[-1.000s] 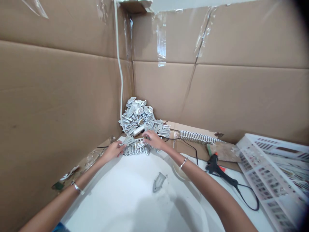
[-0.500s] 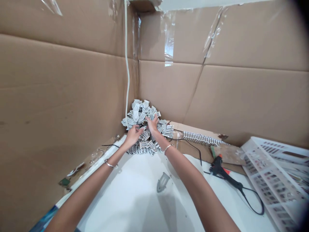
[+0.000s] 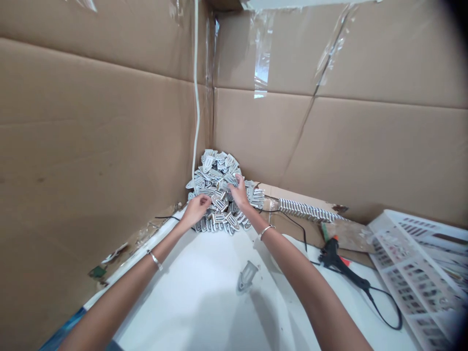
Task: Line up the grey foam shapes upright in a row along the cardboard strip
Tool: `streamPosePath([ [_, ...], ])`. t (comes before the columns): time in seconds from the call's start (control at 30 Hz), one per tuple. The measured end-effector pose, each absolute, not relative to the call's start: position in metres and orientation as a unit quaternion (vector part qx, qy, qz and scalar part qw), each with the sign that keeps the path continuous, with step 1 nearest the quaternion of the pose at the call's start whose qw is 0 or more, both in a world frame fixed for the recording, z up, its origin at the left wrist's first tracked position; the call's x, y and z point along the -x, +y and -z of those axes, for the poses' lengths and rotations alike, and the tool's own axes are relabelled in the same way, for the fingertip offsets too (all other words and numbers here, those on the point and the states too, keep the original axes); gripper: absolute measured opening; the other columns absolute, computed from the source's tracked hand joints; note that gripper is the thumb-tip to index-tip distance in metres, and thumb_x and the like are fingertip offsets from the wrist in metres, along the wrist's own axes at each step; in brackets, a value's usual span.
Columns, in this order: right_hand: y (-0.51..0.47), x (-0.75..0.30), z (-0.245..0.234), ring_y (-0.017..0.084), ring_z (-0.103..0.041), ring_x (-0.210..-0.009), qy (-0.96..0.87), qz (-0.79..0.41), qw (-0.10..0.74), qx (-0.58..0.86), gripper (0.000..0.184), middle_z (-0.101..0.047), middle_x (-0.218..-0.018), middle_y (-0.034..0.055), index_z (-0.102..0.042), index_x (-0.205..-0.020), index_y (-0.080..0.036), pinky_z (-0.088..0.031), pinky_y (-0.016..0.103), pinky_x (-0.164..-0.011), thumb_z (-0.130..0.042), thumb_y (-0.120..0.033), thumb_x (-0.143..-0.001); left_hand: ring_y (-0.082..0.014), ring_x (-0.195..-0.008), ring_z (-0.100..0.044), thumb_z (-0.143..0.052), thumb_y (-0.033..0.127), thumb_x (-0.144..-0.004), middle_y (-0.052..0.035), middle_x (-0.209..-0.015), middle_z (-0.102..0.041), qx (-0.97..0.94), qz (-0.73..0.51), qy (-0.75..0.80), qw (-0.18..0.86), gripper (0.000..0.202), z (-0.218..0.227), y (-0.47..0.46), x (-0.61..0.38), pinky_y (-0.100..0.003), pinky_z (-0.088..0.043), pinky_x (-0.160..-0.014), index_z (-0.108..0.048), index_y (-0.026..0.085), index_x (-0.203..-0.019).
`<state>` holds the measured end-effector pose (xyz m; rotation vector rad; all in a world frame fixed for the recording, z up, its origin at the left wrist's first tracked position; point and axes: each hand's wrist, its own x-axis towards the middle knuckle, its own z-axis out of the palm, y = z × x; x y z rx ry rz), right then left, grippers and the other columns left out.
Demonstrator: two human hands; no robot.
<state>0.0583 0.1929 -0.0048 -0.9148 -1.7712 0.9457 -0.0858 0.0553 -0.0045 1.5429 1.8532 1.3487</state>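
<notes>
The heap of white clips [image 3: 218, 176] is sitting in the cardboard corner [image 3: 213, 122], straight ahead of both hands. The right hand [image 3: 240, 193] is curling over its middle, and the left hand [image 3: 196, 210] is touching its nearer left edge; both are half-closed, any grip hidden.

A black hot glue gun [image 3: 331, 258] was left on a white table [image 3: 183, 297] beside a white plastic crate [image 3: 413, 278], cardboard sheets [image 3: 109, 122] taped up behind with clear tape [image 3: 262, 53].

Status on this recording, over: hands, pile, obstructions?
Left hand on grey-white clip pile, right hand in its top. Loose clip and hot glue gun lie apart, nothing in the way.
</notes>
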Motion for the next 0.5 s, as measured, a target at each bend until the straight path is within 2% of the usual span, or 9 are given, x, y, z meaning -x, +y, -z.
streamPosePath([
  [0.2,0.186,-0.071,0.001,0.023,-0.057,-0.12,-0.742,-0.371,0.42,0.367,0.042,-0.058,-0.132,0.012,-0.051,-0.122,-0.022,-0.048,0.036,-0.097,-0.051,-0.024,-0.081,-0.0206,-0.076,-0.066,-0.053,0.042,-0.081,-0.0042,-0.081,-0.073,-0.546,-0.496,0.65,0.183,0.026,0.011,0.039,0.084,-0.031,-0.051,-0.076,-0.066,0.019,-0.083],
  [0.33,0.182,-0.08,0.005,0.024,-0.063,-0.108,-0.785,-0.35,0.385,0.335,0.043,-0.062,-0.127,0.0085,-0.059,-0.115,-0.027,-0.051,0.038,-0.092,-0.048,-0.015,-0.075,-0.0206,-0.076,-0.066,-0.051,0.046,-0.084,-0.0042,-0.084,-0.073,-0.542,-0.5,0.65,0.186,0.03,0.018,0.03,0.08,-0.03,-0.05,-0.074,-0.066,0.02,-0.086],
  [0.5,0.181,-0.095,0.009,0.028,-0.062,-0.11,-0.817,-0.319,0.364,0.313,0.038,-0.068,-0.118,0.0083,-0.064,-0.108,-0.027,-0.046,0.046,-0.1,-0.05,-0.014,-0.075,-0.0204,-0.076,-0.064,-0.046,0.045,-0.09,-0.0041,-0.09,-0.073,-0.575,-0.467,0.654,0.153,0.031,0.021,0.021,0.08,-0.03,-0.047,-0.073,-0.066,0.021,-0.092],
])
